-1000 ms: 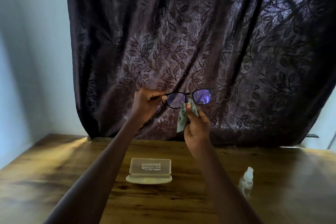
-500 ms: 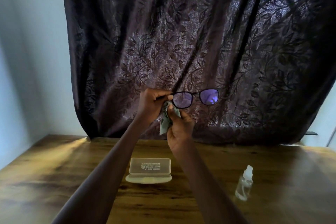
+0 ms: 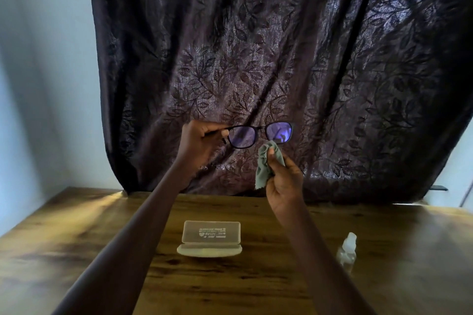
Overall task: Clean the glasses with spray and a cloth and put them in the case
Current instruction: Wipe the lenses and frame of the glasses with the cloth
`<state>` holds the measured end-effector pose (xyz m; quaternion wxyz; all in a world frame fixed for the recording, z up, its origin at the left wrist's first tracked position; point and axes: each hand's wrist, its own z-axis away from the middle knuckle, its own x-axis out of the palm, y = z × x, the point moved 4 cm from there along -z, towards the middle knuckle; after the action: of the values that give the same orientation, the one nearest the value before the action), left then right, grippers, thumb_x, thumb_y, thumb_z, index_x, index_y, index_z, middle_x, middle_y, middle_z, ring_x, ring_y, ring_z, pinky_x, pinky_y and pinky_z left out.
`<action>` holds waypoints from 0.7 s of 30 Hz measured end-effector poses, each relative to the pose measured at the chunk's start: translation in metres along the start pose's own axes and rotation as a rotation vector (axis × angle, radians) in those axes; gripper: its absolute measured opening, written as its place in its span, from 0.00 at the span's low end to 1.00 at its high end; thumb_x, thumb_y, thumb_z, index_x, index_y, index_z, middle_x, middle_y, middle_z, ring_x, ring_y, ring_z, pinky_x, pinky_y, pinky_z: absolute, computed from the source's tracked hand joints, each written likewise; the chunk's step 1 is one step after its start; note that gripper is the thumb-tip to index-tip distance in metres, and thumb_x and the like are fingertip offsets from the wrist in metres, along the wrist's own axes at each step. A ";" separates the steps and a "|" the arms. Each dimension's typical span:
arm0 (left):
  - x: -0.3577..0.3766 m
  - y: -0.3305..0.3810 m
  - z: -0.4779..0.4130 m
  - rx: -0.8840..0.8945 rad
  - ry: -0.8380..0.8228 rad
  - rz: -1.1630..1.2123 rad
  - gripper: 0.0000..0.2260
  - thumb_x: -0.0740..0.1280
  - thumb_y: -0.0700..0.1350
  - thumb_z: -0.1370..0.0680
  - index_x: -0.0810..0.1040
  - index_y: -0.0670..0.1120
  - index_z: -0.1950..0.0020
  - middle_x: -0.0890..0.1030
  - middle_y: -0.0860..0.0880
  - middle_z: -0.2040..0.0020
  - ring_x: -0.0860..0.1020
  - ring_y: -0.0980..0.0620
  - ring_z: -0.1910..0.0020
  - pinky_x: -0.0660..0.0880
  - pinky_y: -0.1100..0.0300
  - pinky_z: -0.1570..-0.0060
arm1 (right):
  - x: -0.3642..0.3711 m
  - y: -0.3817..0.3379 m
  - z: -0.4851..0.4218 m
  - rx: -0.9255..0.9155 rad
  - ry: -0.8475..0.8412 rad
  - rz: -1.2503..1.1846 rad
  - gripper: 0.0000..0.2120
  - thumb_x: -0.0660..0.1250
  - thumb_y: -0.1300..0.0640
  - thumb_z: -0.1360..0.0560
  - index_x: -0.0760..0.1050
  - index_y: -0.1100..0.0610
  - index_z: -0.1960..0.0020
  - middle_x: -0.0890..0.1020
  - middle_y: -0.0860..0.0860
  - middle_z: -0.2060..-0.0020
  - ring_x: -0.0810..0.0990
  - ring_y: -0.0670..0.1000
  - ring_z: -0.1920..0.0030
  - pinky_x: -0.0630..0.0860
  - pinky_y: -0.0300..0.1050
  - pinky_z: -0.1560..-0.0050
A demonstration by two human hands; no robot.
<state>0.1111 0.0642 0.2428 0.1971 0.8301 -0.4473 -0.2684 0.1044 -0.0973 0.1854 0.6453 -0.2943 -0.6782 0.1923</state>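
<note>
Left hand (image 3: 198,142) is held up in front of the curtain (image 3: 332,59), fingers curled, pinching the glasses (image 3: 243,137) at the left temple hinge. Frame is kept roughly level, lenses facing the camera, well above the table (image 3: 76,238).

Case (image 3: 211,238) is seen open on the table below, lid stood up, and the glasses are not in it.

Change: cloth (image 3: 263,169) is now bunched just under the right lens, near the bridge. Half a second ago it was over by the left lens, beside the left hand. Contact with the lens can't be confirmed from this view.

Right hand (image 3: 284,184) is closed round the cloth, thumb pressed onto it. Nothing else is held.

Spray bottle (image 3: 347,250) is stood on the table to the right, well apart from both hands.

Read: wiping is judged to be shifted from the left lens to the right. Cleaning is likely mid-way. Folding and casing are not yet started.
</note>
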 end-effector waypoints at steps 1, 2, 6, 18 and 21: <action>-0.001 0.000 -0.001 -0.002 0.002 0.001 0.09 0.69 0.36 0.29 0.80 0.35 0.50 0.83 0.35 0.59 0.81 0.43 0.63 0.78 0.46 0.62 | -0.004 -0.003 -0.001 0.003 0.017 0.000 0.08 0.61 0.69 0.25 0.75 0.61 0.60 0.81 0.49 0.76 0.79 0.43 0.77 0.76 0.34 0.77; -0.002 0.000 -0.002 -0.003 0.008 -0.001 0.09 0.69 0.36 0.29 0.80 0.35 0.50 0.83 0.36 0.60 0.79 0.46 0.64 0.77 0.49 0.62 | -0.007 -0.008 -0.001 0.001 0.034 -0.004 0.08 0.61 0.68 0.25 0.75 0.61 0.60 0.81 0.50 0.74 0.79 0.43 0.77 0.76 0.34 0.77; -0.003 0.002 -0.006 0.007 0.016 -0.016 0.10 0.69 0.35 0.30 0.79 0.35 0.50 0.83 0.40 0.60 0.78 0.49 0.61 0.74 0.55 0.59 | -0.008 -0.034 -0.011 -0.083 0.066 0.028 0.04 0.62 0.66 0.24 0.75 0.62 0.53 0.79 0.52 0.65 0.79 0.45 0.71 0.76 0.34 0.75; 0.008 0.003 -0.005 0.039 -0.009 -0.034 0.10 0.69 0.34 0.30 0.79 0.34 0.49 0.82 0.40 0.54 0.79 0.53 0.61 0.75 0.67 0.62 | -0.002 -0.018 -0.011 -0.051 0.046 0.030 0.05 0.61 0.68 0.24 0.73 0.65 0.50 0.79 0.52 0.69 0.78 0.42 0.76 0.76 0.34 0.75; 0.010 0.004 -0.004 0.056 -0.007 -0.037 0.10 0.69 0.34 0.30 0.78 0.33 0.49 0.81 0.35 0.53 0.79 0.50 0.57 0.73 0.74 0.62 | 0.008 -0.010 -0.010 -0.036 0.040 -0.008 0.07 0.61 0.70 0.25 0.75 0.62 0.56 0.79 0.52 0.71 0.78 0.43 0.76 0.75 0.34 0.77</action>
<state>0.1159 0.0542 0.2453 0.1675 0.8424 -0.4399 -0.2623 0.1127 -0.1009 0.1992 0.6540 -0.3070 -0.6697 0.1717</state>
